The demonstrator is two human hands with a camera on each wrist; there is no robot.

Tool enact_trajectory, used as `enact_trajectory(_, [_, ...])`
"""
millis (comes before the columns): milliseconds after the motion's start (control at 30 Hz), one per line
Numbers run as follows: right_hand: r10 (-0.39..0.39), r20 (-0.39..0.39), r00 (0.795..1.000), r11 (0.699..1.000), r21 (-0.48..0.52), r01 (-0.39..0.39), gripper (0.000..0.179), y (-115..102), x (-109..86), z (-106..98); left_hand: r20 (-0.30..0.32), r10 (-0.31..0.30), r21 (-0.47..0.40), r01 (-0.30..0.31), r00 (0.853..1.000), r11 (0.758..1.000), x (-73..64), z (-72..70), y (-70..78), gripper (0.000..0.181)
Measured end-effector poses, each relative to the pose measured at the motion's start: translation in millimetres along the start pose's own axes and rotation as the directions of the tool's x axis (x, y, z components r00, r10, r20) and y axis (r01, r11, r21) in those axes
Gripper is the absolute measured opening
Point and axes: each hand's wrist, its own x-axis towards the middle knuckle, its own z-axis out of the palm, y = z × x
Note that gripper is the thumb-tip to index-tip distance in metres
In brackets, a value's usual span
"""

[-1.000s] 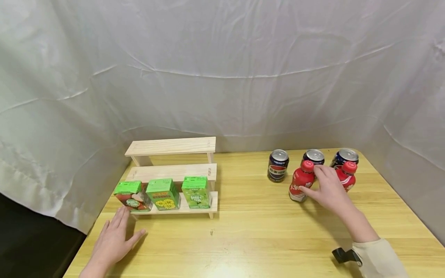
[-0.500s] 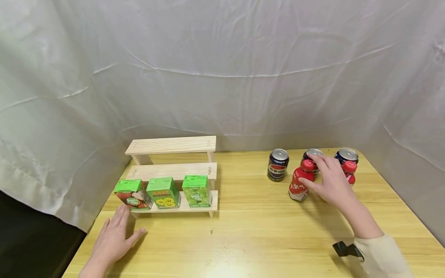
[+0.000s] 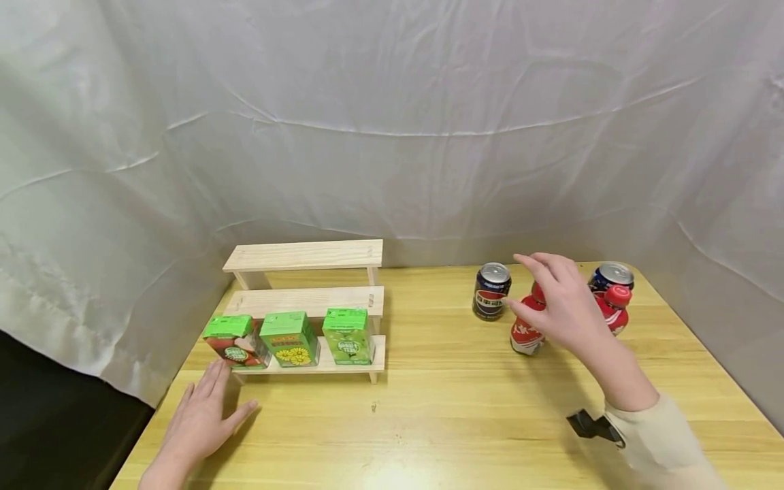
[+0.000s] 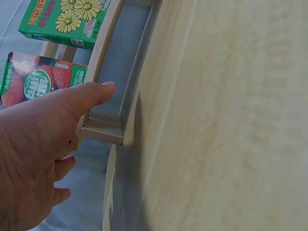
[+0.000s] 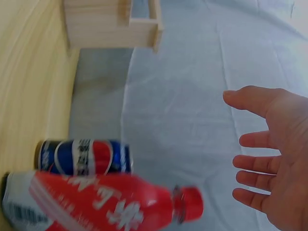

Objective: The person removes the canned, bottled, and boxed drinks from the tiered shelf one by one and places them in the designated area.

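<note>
My right hand [image 3: 560, 299] hovers over the near-left red bottle [image 3: 527, 333], fingers spread and loosely bent, holding nothing; it covers part of the bottle's cap. In the right wrist view a red bottle [image 5: 101, 202] and a blue cola can [image 5: 86, 157] stand apart from the hand [image 5: 284, 159]. A second red bottle [image 3: 614, 309] is partly behind my wrist. My left hand [image 3: 199, 415] lies with straight fingers at the front left corner of the wooden tiered shelf [image 3: 306, 297], close to the strawberry juice box [image 3: 235, 342]; whether it touches the shelf is unclear.
A chrysanthemum drink box [image 3: 289, 340] and a light green juice box [image 3: 348, 337] share the shelf's lowest tier. One dark blue can [image 3: 490, 292] stands left of the bottles, another [image 3: 612, 275] behind at right. Pale cloth [image 3: 392, 170] hangs around the wooden table [image 3: 416, 408].
My right hand has moved up and left, off the spot between the bottles to over the left bottle. The middle can is now hidden behind it. The left hand stays put.
</note>
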Motion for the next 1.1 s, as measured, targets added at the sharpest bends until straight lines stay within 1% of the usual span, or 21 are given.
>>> enact_trajectory(133, [-0.063,-0.028,0.998,0.998,0.0,0.063,0.071,-12,6.3,5,0.009,0.001,0.016,-0.001,1.0,1.0,1.4,-1.4,0.2,0.099])
enact_trajectory(300, [-0.136,-0.067,0.989,0.99,0.031,0.138,0.068,-25,13.4,12,0.036,-0.005,0.025,0.004,0.999,1.0,2.6,-3.9,1.1,0.1])
enact_trajectory(500, [-0.196,-0.09,0.977,0.978,0.058,0.201,0.069,-42,22.1,20,0.033,-0.007,0.022,0.007,0.999,1.0,1.7,-3.3,1.0,0.1])
enact_trajectory(767, [-0.253,-0.106,0.962,0.962,0.083,0.262,0.065,-65,31.9,32,0.026,-0.008,0.018,0.007,1.0,1.0,0.9,-1.6,0.9,0.101])
enact_trajectory(1100, [-0.287,-0.099,0.953,0.945,0.134,0.298,0.066,-93,43.0,49,0.027,-0.006,0.012,0.005,1.0,1.0,1.0,-1.8,0.2,0.102])
